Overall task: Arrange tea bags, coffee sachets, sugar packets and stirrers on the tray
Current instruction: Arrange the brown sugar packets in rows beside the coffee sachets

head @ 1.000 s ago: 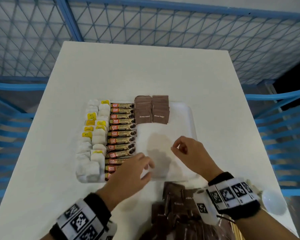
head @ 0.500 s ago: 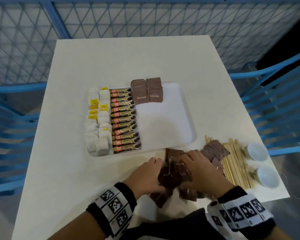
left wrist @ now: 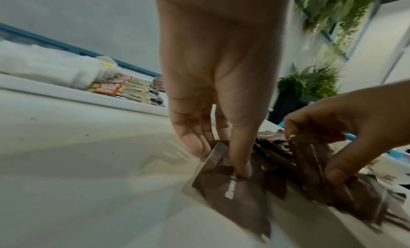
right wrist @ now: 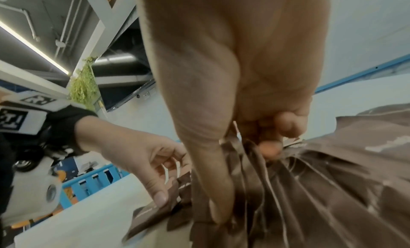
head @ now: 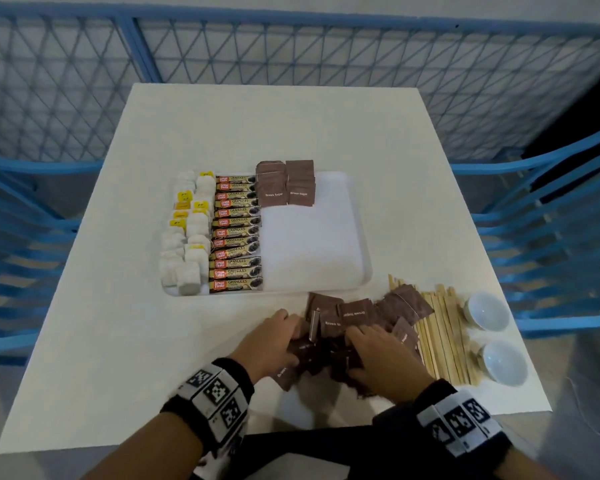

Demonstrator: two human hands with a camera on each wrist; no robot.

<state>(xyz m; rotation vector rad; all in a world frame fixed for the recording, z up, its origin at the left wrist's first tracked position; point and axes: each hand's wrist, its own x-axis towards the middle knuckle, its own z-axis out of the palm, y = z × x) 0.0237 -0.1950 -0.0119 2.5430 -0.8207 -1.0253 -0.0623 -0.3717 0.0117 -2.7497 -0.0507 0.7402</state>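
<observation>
A white tray (head: 329, 237) holds a column of tea bags (head: 187, 237), a row of coffee sachets (head: 236, 233) and two short stacks of brown sugar packets (head: 286, 183) at its far end. In front of the tray lies a loose pile of brown sugar packets (head: 354, 313). Both hands are in that pile. My left hand (head: 291, 329) pinches packets (left wrist: 230, 187) between thumb and fingers. My right hand (head: 357, 336) grips a fanned bunch of packets (right wrist: 277, 190). Wooden stirrers (head: 444, 337) lie right of the pile, partly under it.
Two small white bowls (head: 487, 311) (head: 504, 362) stand right of the stirrers near the table's right front corner. The white table (head: 264, 126) is ringed by blue railings and mesh (head: 66, 98). The tray's right half is bare.
Both hands have pulled back from the tray to the loose sugar pile at the table's front edge and now gather packets there. The head view has tilted back, showing stirrers and bowls.
</observation>
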